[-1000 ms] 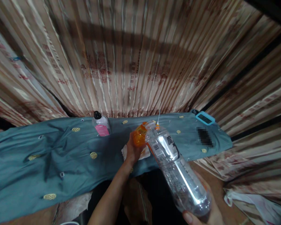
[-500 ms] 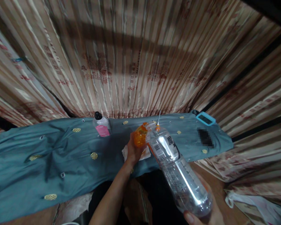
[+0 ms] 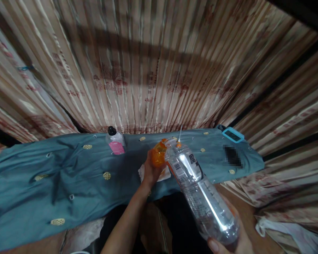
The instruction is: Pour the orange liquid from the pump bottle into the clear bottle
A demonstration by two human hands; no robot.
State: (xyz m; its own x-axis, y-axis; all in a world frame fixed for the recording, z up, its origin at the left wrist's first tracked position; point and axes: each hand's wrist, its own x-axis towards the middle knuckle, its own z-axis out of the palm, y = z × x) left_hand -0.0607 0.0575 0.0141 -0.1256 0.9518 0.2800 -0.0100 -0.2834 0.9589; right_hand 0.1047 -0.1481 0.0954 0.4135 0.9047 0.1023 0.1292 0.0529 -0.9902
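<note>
My right hand (image 3: 229, 240) grips the base of the clear bottle (image 3: 201, 195), tilting its neck down to the orange container (image 3: 158, 156), which my left hand (image 3: 150, 171) clasps steady over the blue-covered tabletop (image 3: 69, 176).

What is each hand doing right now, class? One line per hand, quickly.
Left hand: closed around the small orange bottle.
Right hand: closed on the base of the large clear bottle, tilted toward the orange one.
</note>
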